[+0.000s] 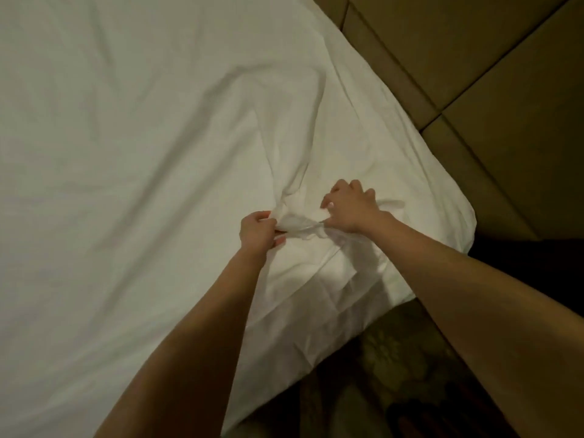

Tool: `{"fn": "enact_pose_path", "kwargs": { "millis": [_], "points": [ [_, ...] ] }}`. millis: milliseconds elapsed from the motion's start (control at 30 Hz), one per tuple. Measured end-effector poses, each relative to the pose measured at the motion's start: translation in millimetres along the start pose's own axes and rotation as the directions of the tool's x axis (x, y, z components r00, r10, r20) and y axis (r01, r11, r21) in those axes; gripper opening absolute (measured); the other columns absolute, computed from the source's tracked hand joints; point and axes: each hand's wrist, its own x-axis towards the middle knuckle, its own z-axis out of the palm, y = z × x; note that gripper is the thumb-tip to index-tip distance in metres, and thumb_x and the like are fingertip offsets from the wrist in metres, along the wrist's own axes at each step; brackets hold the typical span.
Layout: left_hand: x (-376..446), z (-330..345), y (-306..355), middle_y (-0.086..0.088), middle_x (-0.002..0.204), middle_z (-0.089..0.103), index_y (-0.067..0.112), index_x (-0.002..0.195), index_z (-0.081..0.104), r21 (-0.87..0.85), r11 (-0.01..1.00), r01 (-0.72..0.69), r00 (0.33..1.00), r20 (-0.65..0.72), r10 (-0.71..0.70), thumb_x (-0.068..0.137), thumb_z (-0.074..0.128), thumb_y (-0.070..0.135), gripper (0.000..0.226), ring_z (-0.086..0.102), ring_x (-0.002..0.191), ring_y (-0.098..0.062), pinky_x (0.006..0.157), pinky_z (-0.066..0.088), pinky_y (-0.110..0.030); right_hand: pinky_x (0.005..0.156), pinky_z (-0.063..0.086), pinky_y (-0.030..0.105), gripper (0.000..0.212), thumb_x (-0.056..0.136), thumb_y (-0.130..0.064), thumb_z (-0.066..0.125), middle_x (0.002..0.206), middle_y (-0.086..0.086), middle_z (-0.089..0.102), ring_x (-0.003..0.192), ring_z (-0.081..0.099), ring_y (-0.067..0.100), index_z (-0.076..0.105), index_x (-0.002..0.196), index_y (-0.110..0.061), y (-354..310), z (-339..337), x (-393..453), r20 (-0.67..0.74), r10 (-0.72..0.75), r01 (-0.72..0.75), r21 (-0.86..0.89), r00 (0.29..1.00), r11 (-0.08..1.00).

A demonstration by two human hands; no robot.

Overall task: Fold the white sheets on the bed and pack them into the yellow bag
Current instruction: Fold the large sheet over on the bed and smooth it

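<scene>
A white sheet (132,147) covers the bed across most of the view, with long creases running toward its near right corner. My left hand (257,230) grips a bunched fold of the sheet near that corner. Just to the right, my right hand (350,207) pinches the same bunched edge, knuckles up. A short stretch of gathered fabric (300,221) hangs taut between the two hands. The yellow bag is not in view.
A padded tan headboard or wall panel (474,74) runs along the right side of the bed. Patterned carpet (379,374) shows below the bed's corner, between my forearms. A dark gap lies at the far right beside the mattress corner.
</scene>
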Motion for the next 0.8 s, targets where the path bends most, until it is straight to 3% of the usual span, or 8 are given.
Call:
{"fn": "enact_pose_path", "kwargs": {
  "millis": [100,233,333,400,500,567,667,800],
  "points": [
    [-1.8,-12.9,0.6,-0.014,0.099,0.062,0.003,0.114,0.058,-0.002,1.0,0.012,1.0,0.009,-0.012,0.09,0.044,-0.007,0.029,0.062,0.075,-0.023,0.074,0.057,-0.038,0.097,0.031,0.041,0.027,0.094,-0.028,0.05,0.124,0.004,0.053,0.119,0.044,0.027,0.064,0.116,-0.023,14.0,-3.4,-5.5,-0.042,0.045,-0.044,0.017,0.998,0.999],
    [2.0,-23.5,0.4,-0.014,0.115,0.055,0.007,0.123,0.048,0.173,0.983,-0.06,0.998,0.033,0.055,0.08,0.059,-0.009,0.047,0.055,0.081,-0.017,0.072,0.055,-0.034,0.072,0.04,0.034,0.027,0.097,-0.029,0.047,0.089,0.01,0.062,0.09,0.06,0.032,0.059,0.077,-0.014,18.8,-9.3,-7.2,-0.113,0.132,-0.089,0.329,0.985,0.94],
    [2.1,-14.9,7.7,-0.007,0.11,0.054,0.012,0.13,0.038,0.277,0.945,-0.173,0.984,0.086,0.155,0.076,0.077,0.008,0.067,0.057,0.095,-0.022,0.088,0.053,-0.038,0.054,0.035,0.031,0.042,0.097,-0.037,0.05,0.068,0.005,0.053,0.068,0.053,0.027,0.049,0.061,-0.015,19.3,-7.4,-8.5,-0.151,0.176,-0.109,0.373,0.973,0.921],
    [7.1,-3.9,16.1,-0.002,0.105,0.056,0.014,0.126,0.045,0.371,0.901,-0.226,0.974,0.077,0.212,0.081,0.074,0.018,0.054,0.059,0.099,-0.023,0.093,0.05,-0.038,0.048,0.027,0.031,0.047,0.097,-0.036,0.051,0.059,0.001,0.043,0.057,0.044,0.021,0.041,0.055,-0.017,21.4,-4.8,-9.6,-0.192,0.231,-0.13,0.43,0.954,0.893],
    [20.7,6.8,29.5,-0.006,0.099,0.066,0.015,0.097,0.062,0.389,0.888,-0.247,0.962,-0.014,0.274,0.086,0.064,0.021,0.012,0.064,0.099,-0.027,0.09,0.052,-0.04,0.056,0.029,0.029,0.041,0.098,-0.036,0.048,0.07,0.004,0.051,0.068,0.048,0.023,0.045,0.064,-0.013,36.7,-1.6,-11.1,-0.26,0.389,-0.186,0.567,0.884,0.802],
    [25.7,8.6,33.9,-0.009,0.105,0.067,0.011,0.098,0.064,0.289,0.929,-0.23,0.966,-0.051,0.255,0.091,0.06,0.025,0.016,0.063,0.102,-0.029,0.089,0.052,-0.037,0.063,0.034,0.029,0.038,0.099,-0.035,0.047,0.08,0.008,0.056,0.075,0.052,0.026,0.051,0.069,-0.012,49.6,0.9,-13.1,-0.252,0.48,-0.248,0.609,0.84,0.754],
    [14.4,10.1,34.7,-0.007,0.115,0.062,0.005,0.115,0.06,0.186,0.937,-0.295,0.944,-0.097,0.316,0.097,0.05,0.03,0.032,0.059,0.107,-0.024,0.092,0.047,-0.035,0.064,0.037,0.03,0.038,0.099,-0.033,0.046,0.077,0.006,0.057,0.075,0.055,0.027,0.054,0.07,-0.009,62.1,3.2,-13.4,-0.239,0.552,-0.315,0.615,0.799,0.723],
    [-28.4,28.4,28.2,0.001,0.112,0.054,0.007,0.12,0.053,0.213,0.92,-0.329,0.928,-0.105,0.357,0.095,0.055,0.037,0.04,0.053,0.103,-0.016,0.085,0.041,-0.027,0.059,0.035,0.028,0.043,0.099,-0.034,0.046,0.068,0.003,0.051,0.07,0.051,0.024,0.046,0.062,-0.012,68.3,2.7,-12.7,-0.234,0.558,-0.3,0.648,0.796,0.7]
  ]
}}
